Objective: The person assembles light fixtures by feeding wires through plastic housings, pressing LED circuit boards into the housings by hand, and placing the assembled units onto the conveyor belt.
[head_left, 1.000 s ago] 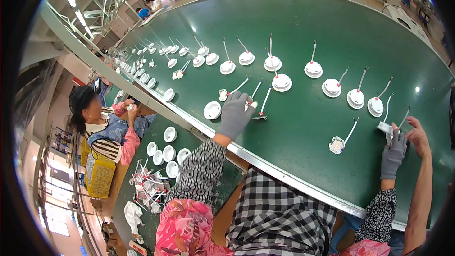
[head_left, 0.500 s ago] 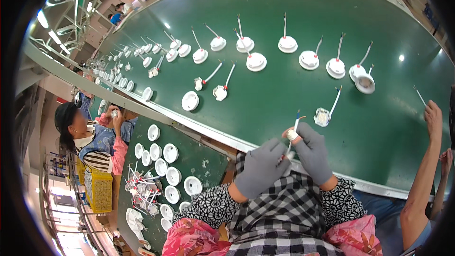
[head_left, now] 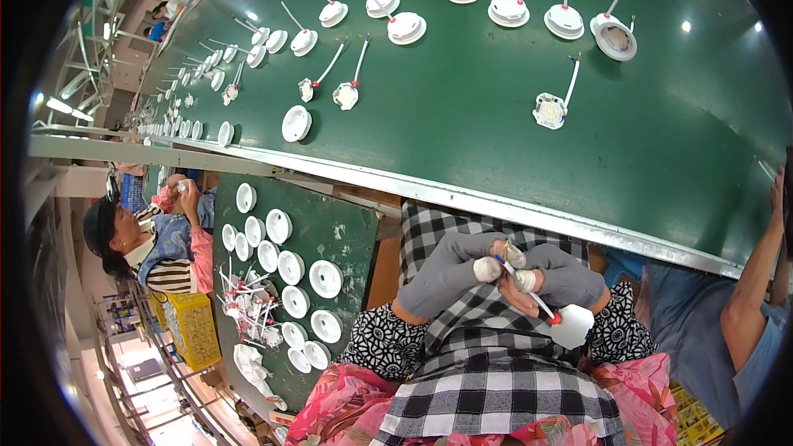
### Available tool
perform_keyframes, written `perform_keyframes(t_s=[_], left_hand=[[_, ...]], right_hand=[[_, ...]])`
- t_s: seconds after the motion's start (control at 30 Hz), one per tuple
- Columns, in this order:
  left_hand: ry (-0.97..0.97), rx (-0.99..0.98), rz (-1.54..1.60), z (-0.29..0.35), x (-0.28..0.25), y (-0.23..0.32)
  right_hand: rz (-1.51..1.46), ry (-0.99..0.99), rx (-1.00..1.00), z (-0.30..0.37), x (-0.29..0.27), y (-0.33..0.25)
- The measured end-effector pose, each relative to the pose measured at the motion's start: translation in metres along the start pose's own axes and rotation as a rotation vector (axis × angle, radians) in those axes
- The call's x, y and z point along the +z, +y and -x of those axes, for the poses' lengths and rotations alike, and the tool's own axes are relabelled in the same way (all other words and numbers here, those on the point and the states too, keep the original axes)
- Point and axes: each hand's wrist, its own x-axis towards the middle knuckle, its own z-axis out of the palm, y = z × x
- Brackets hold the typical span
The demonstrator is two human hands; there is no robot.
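Note:
Both my hands, in grey gloves with white-wrapped fingertips, meet in front of my checked apron. They hold a short white cable [head_left: 541, 306] with a blue wire end, a red collar and a white plate [head_left: 572, 328] at its lower end. My left hand [head_left: 450, 272] is closed, its fingertips pinching at the wire end. My right hand [head_left: 568, 274] is closed around the cable just below that, with the plate hanging free beneath it. The fine wire strands are partly hidden by fingers.
Round white lamp bases with upright cables [head_left: 564, 23] stand along the green belt [head_left: 462, 107]. A loose plate with cable [head_left: 550, 110] lies nearer. The left side table [head_left: 347, 235] holds white rings [head_left: 325, 279] and piled cables [head_left: 248, 306]. A co-worker's arm [head_left: 756, 268] reaches in right.
The view has shifted, so the belt's things appear higher. My hands have turned the cable: its plate now shows at the lower right, and both hands' fingertips meet near the wire end.

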Motion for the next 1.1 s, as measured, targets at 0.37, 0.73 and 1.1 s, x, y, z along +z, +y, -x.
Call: perform_keyframes(t_s=[0.37,0.73,1.1], left_hand=[[0.539,0.716,-0.451,0.011,-0.005,-0.002],[-0.517,-0.286,-0.801,0.005,-0.002,0.045],[-0.078,0.954,-1.764,0.045,-0.034,0.014]], right_hand=[[-0.009,-0.016,0.004,0.024,0.013,0.013],[0.607,-0.007,0.394,0.012,0.006,-0.041],[-0.303,0.502,-0.044,0.041,0.013,0.009]])
